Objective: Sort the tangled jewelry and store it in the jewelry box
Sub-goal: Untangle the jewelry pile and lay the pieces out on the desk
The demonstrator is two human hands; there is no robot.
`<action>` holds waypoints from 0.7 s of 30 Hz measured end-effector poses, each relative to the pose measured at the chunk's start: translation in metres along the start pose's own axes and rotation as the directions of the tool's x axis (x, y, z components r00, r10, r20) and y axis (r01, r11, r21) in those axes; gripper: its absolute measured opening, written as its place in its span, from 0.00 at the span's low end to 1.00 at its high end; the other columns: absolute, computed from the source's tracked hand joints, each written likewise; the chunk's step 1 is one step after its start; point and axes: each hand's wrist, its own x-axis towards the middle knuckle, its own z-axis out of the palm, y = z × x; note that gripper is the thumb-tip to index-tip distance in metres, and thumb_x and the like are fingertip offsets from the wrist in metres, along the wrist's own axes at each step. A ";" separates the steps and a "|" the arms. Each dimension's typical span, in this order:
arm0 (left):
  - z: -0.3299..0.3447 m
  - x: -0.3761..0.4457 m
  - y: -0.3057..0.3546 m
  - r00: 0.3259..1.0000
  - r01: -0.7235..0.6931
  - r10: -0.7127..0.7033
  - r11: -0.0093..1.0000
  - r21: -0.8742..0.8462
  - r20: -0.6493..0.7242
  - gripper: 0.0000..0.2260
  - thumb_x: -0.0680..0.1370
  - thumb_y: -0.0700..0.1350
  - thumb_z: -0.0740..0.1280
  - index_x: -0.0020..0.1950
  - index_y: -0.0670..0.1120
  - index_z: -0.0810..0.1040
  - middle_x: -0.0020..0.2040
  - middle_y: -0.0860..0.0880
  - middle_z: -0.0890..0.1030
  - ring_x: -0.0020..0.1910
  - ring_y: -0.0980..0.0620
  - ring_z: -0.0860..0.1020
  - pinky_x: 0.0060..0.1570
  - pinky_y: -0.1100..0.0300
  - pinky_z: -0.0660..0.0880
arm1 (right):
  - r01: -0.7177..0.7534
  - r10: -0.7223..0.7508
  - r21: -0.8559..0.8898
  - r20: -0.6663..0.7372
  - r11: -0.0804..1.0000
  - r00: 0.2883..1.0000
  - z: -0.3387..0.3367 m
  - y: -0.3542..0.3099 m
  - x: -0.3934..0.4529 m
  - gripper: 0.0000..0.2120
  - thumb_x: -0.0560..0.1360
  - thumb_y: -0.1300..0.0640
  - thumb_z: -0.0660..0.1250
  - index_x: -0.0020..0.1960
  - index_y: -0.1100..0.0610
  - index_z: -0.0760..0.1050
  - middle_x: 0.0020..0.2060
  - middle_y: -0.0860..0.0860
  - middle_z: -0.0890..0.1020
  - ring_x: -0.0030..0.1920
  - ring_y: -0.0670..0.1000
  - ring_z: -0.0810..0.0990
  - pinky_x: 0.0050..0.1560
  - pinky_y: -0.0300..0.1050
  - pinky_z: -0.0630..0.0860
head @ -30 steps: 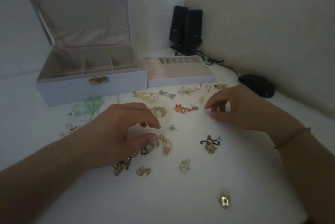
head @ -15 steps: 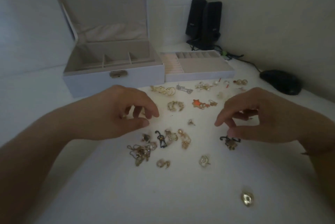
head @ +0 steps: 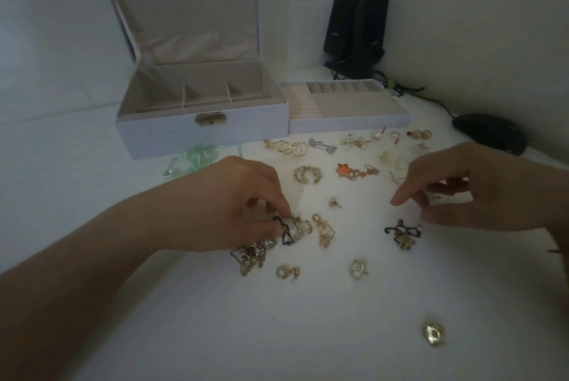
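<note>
1. Lying nearest on the white surface (head: 308, 334) is a lone gold earring (head: 433, 333).
2. Beyond it, the left hand (head: 234, 208) pinches a dark blue heart-shaped piece (head: 284, 231) at the edge of a tangled gold cluster (head: 251, 254).
3. The right hand (head: 462, 192) hovers with fingers curled and forefinger extended; whether it grips anything I cannot tell. A black-and-gold piece (head: 403, 234) lies just below it.
4. Farther back, an orange star earring (head: 349, 171) and gold hoops (head: 289, 148) lie scattered.
5. The jewelry box (head: 200, 131) stands open behind, its removable tray (head: 348, 117) touching its right side.
6. Black speakers (head: 357, 29) and a computer mouse (head: 489, 132) sit farthest.
</note>
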 end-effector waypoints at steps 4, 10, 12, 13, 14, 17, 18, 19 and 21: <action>0.001 -0.001 0.005 0.999 0.039 -0.040 0.999 -0.023 -0.017 0.06 0.72 0.50 0.75 0.48 0.58 0.86 0.43 0.61 0.80 0.45 0.58 0.79 0.45 0.61 0.76 | -0.032 0.031 0.018 0.086 0.999 0.996 0.003 0.002 0.001 0.14 0.66 0.41 0.71 0.52 0.36 0.79 0.40 0.44 0.81 0.35 0.46 0.75 0.35 0.28 0.68; 0.001 0.000 0.009 0.996 0.094 -0.094 0.995 0.017 0.010 0.04 0.71 0.52 0.74 0.44 0.59 0.83 0.42 0.62 0.80 0.46 0.62 0.77 0.47 0.63 0.74 | -0.082 0.088 -0.059 0.108 0.995 0.990 0.011 0.002 0.008 0.07 0.66 0.41 0.73 0.44 0.37 0.79 0.42 0.42 0.80 0.41 0.48 0.77 0.40 0.42 0.74; 0.002 0.000 0.010 0.993 0.111 -0.111 0.994 0.009 0.047 0.04 0.71 0.54 0.74 0.44 0.59 0.82 0.43 0.61 0.79 0.47 0.61 0.76 0.48 0.63 0.74 | -0.100 0.106 -0.051 0.126 0.994 0.986 0.012 0.002 0.007 0.06 0.67 0.43 0.73 0.42 0.37 0.78 0.43 0.42 0.79 0.42 0.48 0.77 0.42 0.45 0.75; 0.001 0.000 0.011 0.990 0.120 -0.120 0.993 0.001 0.067 0.04 0.72 0.54 0.73 0.44 0.59 0.81 0.43 0.60 0.79 0.47 0.60 0.76 0.47 0.63 0.74 | -0.115 0.121 -0.048 0.134 0.992 0.983 0.011 0.002 0.007 0.06 0.67 0.42 0.72 0.42 0.37 0.77 0.43 0.42 0.79 0.42 0.48 0.76 0.43 0.46 0.75; 0.001 -0.001 0.012 0.988 0.131 -0.130 0.991 -0.009 0.087 0.03 0.72 0.54 0.73 0.43 0.58 0.80 0.43 0.60 0.79 0.47 0.59 0.76 0.45 0.65 0.74 | -0.125 0.131 -0.052 0.136 0.991 0.982 0.011 0.002 0.006 0.06 0.67 0.41 0.71 0.43 0.37 0.77 0.43 0.42 0.79 0.42 0.48 0.76 0.44 0.46 0.75; -0.004 -0.001 0.015 0.985 0.157 -0.148 0.983 -0.093 0.092 0.03 0.73 0.52 0.72 0.42 0.58 0.79 0.43 0.59 0.78 0.44 0.56 0.77 0.39 0.69 0.71 | -0.119 0.128 -0.083 0.105 0.989 0.986 0.011 0.003 0.006 0.06 0.67 0.40 0.69 0.43 0.38 0.77 0.42 0.41 0.80 0.42 0.47 0.76 0.42 0.37 0.72; -0.007 -0.001 0.016 0.986 0.161 -0.153 0.979 -0.125 0.070 0.03 0.73 0.52 0.72 0.42 0.57 0.79 0.43 0.59 0.79 0.43 0.57 0.76 0.38 0.70 0.70 | -0.116 0.123 -0.086 0.083 0.989 0.989 0.010 0.003 0.006 0.06 0.68 0.40 0.69 0.44 0.39 0.77 0.41 0.42 0.80 0.41 0.46 0.76 0.40 0.34 0.71; -0.009 -0.001 0.017 0.986 0.166 -0.161 0.973 -0.161 0.044 0.03 0.73 0.51 0.71 0.41 0.57 0.79 0.42 0.58 0.79 0.41 0.57 0.77 0.38 0.70 0.70 | -0.115 0.119 -0.078 0.054 0.990 0.991 0.009 0.002 0.006 0.07 0.69 0.39 0.68 0.44 0.40 0.77 0.40 0.42 0.80 0.40 0.46 0.77 0.39 0.32 0.70; -0.012 0.001 0.021 0.982 0.178 -0.188 0.943 -0.283 -0.010 0.03 0.73 0.49 0.72 0.40 0.54 0.80 0.38 0.57 0.81 0.35 0.58 0.77 0.36 0.68 0.72 | -0.095 0.094 -0.031 -0.019 0.995 0.995 0.007 -0.001 0.008 0.09 0.70 0.38 0.66 0.44 0.41 0.77 0.39 0.42 0.81 0.39 0.45 0.79 0.36 0.32 0.72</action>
